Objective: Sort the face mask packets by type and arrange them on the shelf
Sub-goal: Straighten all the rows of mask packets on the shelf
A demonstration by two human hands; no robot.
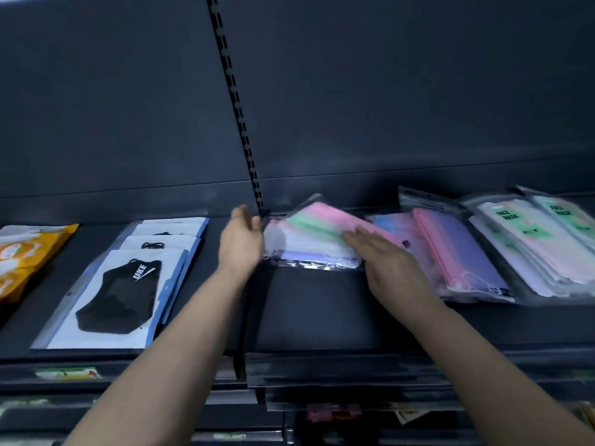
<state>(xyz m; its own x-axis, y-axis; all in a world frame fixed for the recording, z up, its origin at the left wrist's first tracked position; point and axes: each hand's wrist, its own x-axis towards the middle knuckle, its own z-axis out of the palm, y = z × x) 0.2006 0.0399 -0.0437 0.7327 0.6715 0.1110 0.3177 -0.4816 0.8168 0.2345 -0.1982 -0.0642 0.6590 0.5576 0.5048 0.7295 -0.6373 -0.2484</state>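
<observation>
Two bare arms (180,349) reach to the dark shelf (315,317). Left hand (241,241), fingers straight, touches the pink-and-green mask packet's (309,226) side; right hand (386,265) lies flat on it.

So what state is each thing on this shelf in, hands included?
Clear plastic packet of pastel pink-green masks: lying on dark shelf, touched by both hands.
Left hand: open, fingers touching its left edge.
Right hand: open, flat on it.
Black cloth mask packets: overlapping stack, untouched.
Orange printed packet: lying flat, untouched.
Pink-purple mask packets: overlapping pile.
Green-labelled white mask packets: overlapping pile.
</observation>
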